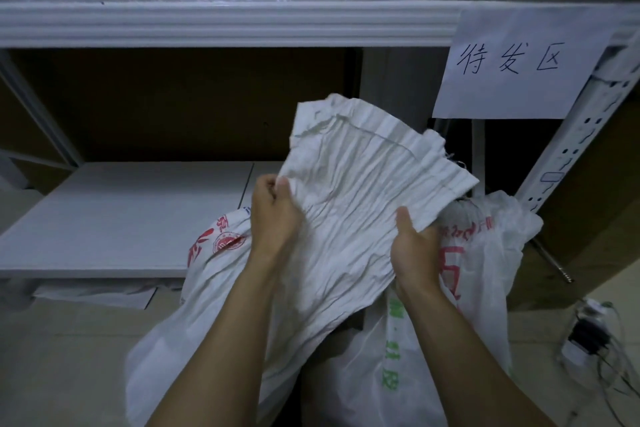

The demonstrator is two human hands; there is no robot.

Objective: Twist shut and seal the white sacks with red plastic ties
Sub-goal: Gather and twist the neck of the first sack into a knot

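Note:
A white woven sack stands in front of me, its crinkled mouth held up flat and wide. My left hand pinches the left edge of the mouth. On the right edge, my right hand grips with the thumb on top. Behind it, a second white sack with red print has its neck gathered. A third sack with red print lies at the left behind my left arm. No red tie is visible.
A white metal rack has a low shelf to the left and an upper shelf with wrapped boxes. A paper sign hangs on the rack. A power strip with cables lies on the floor at right.

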